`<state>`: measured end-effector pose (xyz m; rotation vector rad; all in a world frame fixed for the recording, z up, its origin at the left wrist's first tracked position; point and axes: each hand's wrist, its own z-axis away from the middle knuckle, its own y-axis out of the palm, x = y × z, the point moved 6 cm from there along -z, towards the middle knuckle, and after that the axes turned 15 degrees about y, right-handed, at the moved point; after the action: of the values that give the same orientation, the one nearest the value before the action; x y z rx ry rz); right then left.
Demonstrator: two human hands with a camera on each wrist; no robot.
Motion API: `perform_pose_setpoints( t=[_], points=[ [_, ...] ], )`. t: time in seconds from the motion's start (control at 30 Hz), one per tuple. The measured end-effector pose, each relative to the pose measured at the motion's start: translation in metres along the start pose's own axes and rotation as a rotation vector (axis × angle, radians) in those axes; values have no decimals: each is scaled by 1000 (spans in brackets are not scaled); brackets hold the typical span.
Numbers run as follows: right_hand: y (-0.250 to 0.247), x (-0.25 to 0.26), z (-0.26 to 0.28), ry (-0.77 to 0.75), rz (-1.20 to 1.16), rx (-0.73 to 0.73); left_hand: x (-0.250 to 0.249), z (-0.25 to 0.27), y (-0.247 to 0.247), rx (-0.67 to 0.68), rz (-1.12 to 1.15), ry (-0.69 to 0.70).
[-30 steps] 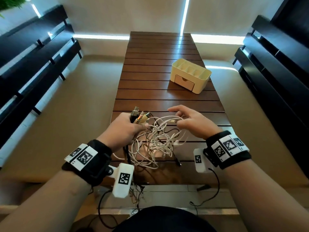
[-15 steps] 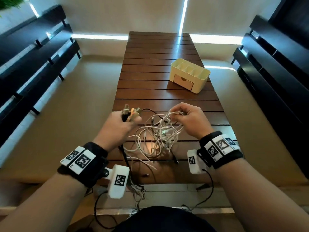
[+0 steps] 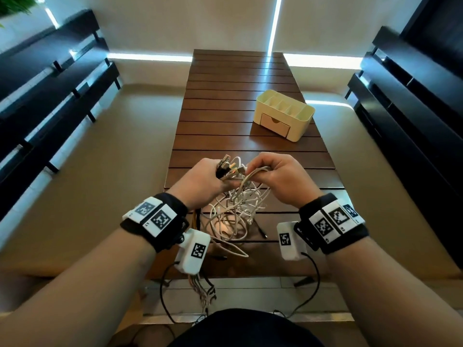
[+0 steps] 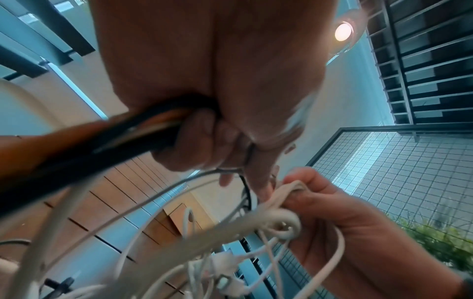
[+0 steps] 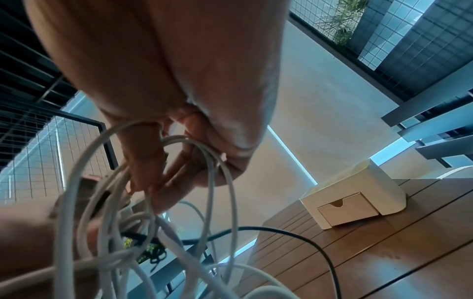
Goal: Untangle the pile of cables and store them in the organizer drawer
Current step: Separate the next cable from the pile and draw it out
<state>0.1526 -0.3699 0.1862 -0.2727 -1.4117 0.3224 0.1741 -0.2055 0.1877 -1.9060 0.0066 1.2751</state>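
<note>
Above the near tabletop (image 3: 250,144), your left hand (image 3: 203,181) grips the plug ends while your right hand (image 3: 278,179), alongside, pinches white loops, the cables (image 3: 233,211) hanging below, the closed drawer (image 3: 275,125) well beyond.

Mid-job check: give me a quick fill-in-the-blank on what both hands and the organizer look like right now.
1. The left hand grips a bundle of cable ____.
2. The right hand pinches loops of ____ cable.
3. The organizer drawer is ____.
4. The tangle hangs from the hands onto the ____.

Missing words: plugs; white; closed; table
</note>
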Motion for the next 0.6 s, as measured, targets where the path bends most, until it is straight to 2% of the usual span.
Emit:
perform_pose_setpoints(
  t=[0.1, 0.17, 0.23, 0.27, 0.4, 0.5, 0.6],
  points=[
    [-4, -4, 2, -3, -92, -5, 7, -1, -2, 11, -83, 1],
    [-10, -13, 1, -11, -59, -5, 19, 3, -12, -100, -77, -36],
    [-25, -32, -3, 12, 129, -86, 39, 10, -28, -282, 55, -125],
    [-36, -47, -8, 70, 246, -157, 45, 13, -34, -345, 118, -151],
    [-80, -106, -20, 425, 622, -425, 42, 21, -39, -414, 219, -129],
    [-95, -135, -18, 590, 658, -494, 41, 25, -48, -556, 461, -154],
    [-92, -141, -16, 645, 650, -452, 42, 28, -53, -557, 516, -168]
  ],
)
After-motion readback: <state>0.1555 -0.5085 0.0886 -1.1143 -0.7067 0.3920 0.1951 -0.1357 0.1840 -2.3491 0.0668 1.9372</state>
